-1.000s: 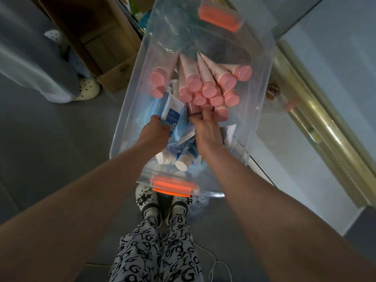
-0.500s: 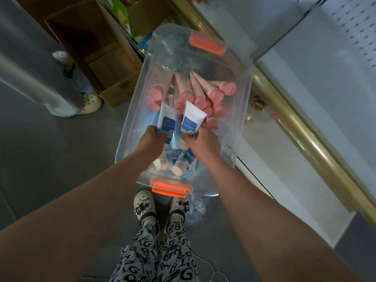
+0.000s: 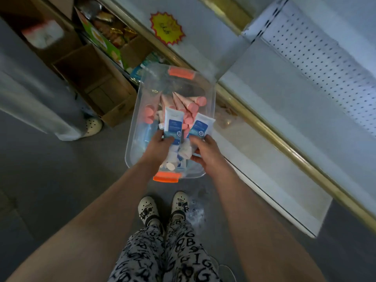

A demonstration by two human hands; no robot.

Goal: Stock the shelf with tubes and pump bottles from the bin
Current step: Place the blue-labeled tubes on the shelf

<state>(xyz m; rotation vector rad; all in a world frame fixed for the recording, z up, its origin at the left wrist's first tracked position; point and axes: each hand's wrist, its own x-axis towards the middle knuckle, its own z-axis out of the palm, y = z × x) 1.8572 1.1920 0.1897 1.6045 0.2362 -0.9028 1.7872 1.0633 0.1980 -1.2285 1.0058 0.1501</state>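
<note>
Left hand [image 3: 157, 146] and right hand [image 3: 207, 151] reach out above letter-printed trousers [image 3: 162, 251] and white perforated clogs [image 3: 148, 210] that stand just short of the bin's near end. Each hand has its fingers curled round the lower end of a flat white tube with a blue label. The left tube [image 3: 173, 123] and the right tube [image 3: 200, 126] are lifted side by side over the bin's middle, apart from each other, with their broad crimped ends pointing away.

The bin [image 3: 130, 143] is clear, glossy plastic with rounded corners. It has an orange near handle [image 3: 166, 178] and an orange far handle [image 3: 180, 72]. Inside the near end lie more white-capped tubes [image 3: 171, 165]. In the far half, tapered pink tubes [image 3: 183, 104] with round pink caps are heaped together.

The bin rests on a dull grey floor [image 3: 61, 180]. Right of the bin runs a smooth white shelf [image 3: 264, 159] edged by a shiny gold rail [image 3: 264, 127]. Further right, a perforated white back panel [image 3: 317, 58] rises. Left of the bin's far end sits an open brown cardboard box [image 3: 97, 84]. Beyond the bin, a spiky yellow sticker [image 3: 167, 29] is stuck to a pale panel.
</note>
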